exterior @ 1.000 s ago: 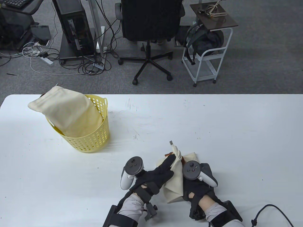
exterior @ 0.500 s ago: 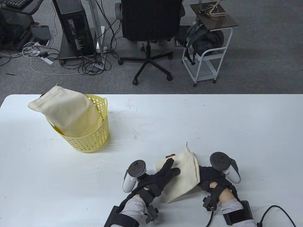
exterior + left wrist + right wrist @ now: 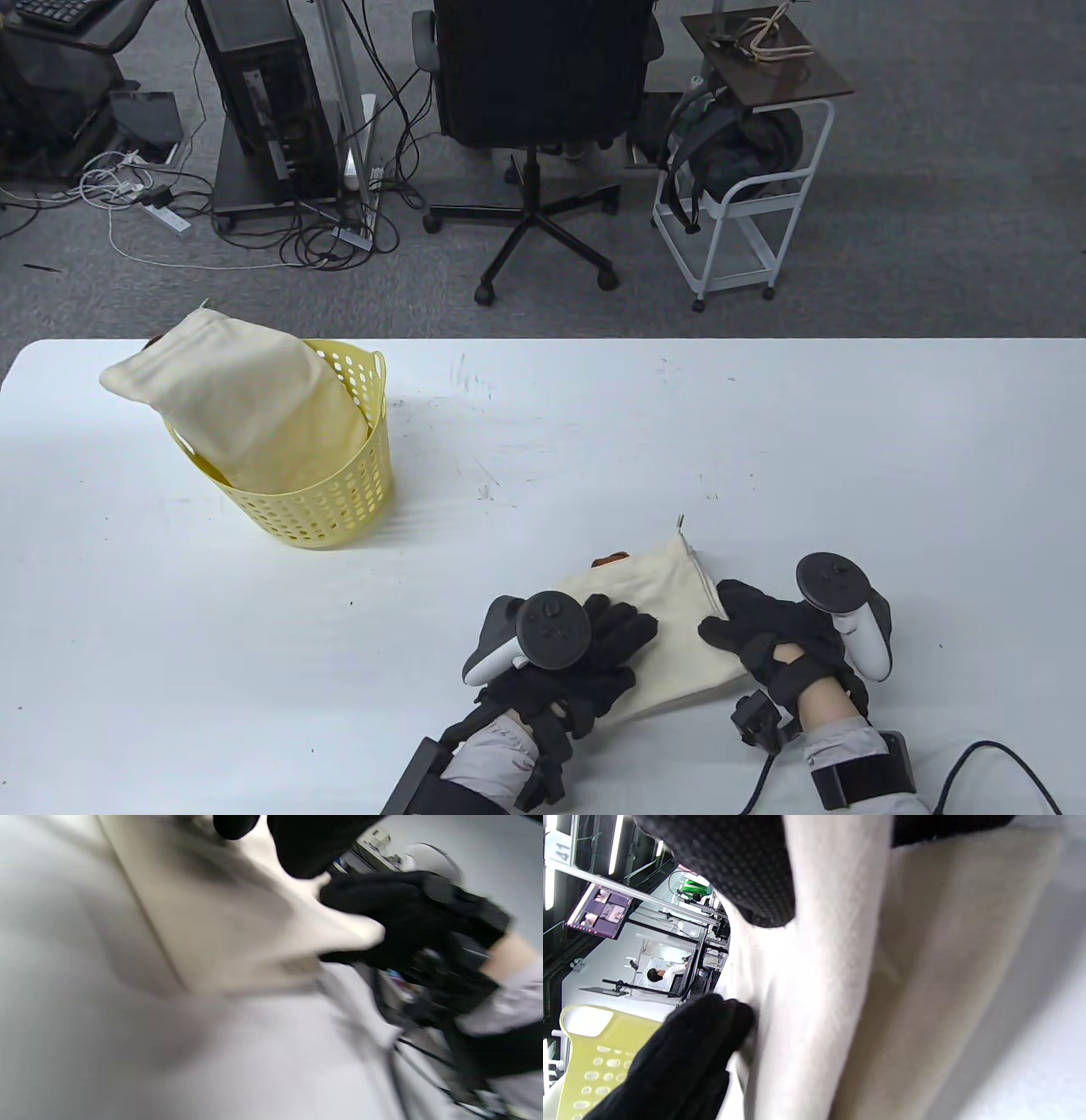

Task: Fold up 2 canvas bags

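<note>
Fingers of left hand: flat, pressing cream canvas bag onto white table; right hand pinching bag's right edge. Second cream bag: in yellow perforated basket. Risk: fold springing open if pressure lifts

The flat cream canvas bag at five o'clock is matt woven cloth, like the second cream cloth bag in the perforated yellow plastic basket at ten o'clock. The white table looks smooth, faintly scuffed.
</note>
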A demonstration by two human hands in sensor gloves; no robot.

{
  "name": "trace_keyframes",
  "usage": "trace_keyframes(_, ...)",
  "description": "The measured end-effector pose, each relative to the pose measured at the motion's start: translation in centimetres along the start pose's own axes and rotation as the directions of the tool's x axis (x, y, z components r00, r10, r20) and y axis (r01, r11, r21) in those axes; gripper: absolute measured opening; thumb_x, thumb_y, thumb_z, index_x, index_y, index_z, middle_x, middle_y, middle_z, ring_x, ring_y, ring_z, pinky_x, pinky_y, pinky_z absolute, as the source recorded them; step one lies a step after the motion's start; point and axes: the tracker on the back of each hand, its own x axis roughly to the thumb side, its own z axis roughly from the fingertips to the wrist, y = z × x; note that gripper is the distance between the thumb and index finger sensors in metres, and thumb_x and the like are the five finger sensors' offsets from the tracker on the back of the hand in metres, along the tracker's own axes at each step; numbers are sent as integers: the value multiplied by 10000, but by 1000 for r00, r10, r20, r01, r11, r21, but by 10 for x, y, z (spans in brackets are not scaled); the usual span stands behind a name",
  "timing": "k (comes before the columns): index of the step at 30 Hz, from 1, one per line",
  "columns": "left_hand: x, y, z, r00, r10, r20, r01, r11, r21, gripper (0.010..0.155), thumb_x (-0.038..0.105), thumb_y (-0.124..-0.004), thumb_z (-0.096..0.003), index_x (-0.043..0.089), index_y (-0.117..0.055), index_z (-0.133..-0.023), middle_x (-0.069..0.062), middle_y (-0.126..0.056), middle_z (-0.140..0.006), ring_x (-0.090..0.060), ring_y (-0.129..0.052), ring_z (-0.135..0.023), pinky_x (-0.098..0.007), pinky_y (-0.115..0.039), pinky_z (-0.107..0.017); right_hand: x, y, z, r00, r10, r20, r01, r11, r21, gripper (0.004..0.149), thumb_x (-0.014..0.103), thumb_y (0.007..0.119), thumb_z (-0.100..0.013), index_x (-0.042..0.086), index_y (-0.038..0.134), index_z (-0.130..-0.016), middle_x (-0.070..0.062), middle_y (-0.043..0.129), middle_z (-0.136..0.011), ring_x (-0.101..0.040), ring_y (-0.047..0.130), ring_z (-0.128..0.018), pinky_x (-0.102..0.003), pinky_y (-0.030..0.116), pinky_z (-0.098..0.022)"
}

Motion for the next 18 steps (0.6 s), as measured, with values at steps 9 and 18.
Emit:
trace_keyframes(9, -16, -9, -6, 989, -87, -120, 81, 995, -57, 643, 416, -798, -596, 268, -532, -1163, -60, -218, -1236, -335, -35, -1077, -673, -147, -709, 2, 9, -5, 996, 88, -20, -90, 992, -86, 489, 234, 858, -440, -18, 761, -848, -259, 559, -1012, -387, 726, -841, -515, 725, -553)
trace_keyframes(18, -15, -18, -12, 970, -156, -184, 140, 985, -96, 674, 462, -770, -592, 361, -439, -1170, 11, -144, -1226, -252, 40, -1066, -701, -87, -687, 34, 14, 9, 941, 311, 133, -269, 927, -261, 752, 160, 884, -452, 22, 456, -1056, -250, 304, -1091, -476, 496, -933, -650, 464, -651)
